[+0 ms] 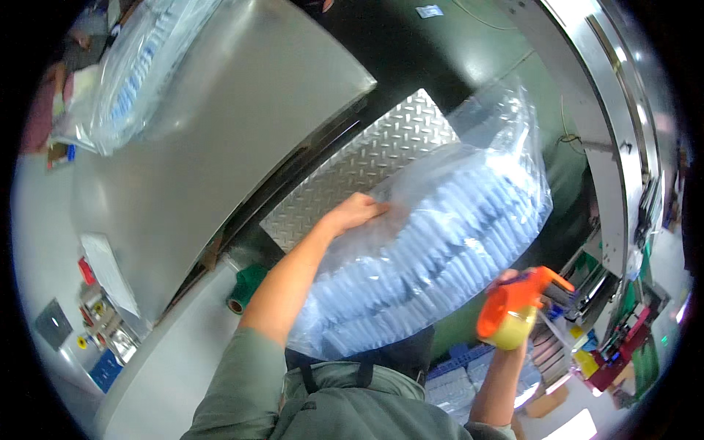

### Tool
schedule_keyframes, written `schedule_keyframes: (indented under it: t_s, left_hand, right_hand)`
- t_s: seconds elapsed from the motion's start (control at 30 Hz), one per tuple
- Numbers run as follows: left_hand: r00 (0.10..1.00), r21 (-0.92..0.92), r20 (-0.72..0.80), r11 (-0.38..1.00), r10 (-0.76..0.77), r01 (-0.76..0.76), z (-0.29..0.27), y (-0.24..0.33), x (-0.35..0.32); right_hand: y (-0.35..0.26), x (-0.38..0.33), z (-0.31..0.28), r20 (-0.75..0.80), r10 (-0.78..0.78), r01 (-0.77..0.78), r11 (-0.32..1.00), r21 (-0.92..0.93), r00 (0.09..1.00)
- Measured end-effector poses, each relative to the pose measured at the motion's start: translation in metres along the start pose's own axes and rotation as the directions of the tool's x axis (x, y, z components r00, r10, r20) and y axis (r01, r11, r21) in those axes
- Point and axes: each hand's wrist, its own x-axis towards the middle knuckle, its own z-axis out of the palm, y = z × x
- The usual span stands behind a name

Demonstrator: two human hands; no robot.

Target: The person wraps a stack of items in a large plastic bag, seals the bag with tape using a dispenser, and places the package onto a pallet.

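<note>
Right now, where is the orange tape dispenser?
In the head view, the orange tape dispenser is at lower right, in the right hand, beside the clear bag.

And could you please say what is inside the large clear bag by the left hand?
Packed rows of light-blue items show through the clear bag; their kind is unclear. The outer rows and left hand cover whatever lies beneath.

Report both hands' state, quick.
Left hand: resting on the clear bag; whether it grips cannot be told.
Right hand: closed, holding the orange tape dispenser.
</note>
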Motion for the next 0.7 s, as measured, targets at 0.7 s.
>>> schedule_keyframes:
  t_s: [0.7]
  left_hand:
    - [0.541,-0.029,-0.370,0.573,0.755,-0.819,-0.016,0.030,-0.149]
  right_hand:
    - [0.104,-0.014,0.115,0.553,-0.351,0.439,-0.356,-0.825,0.755]
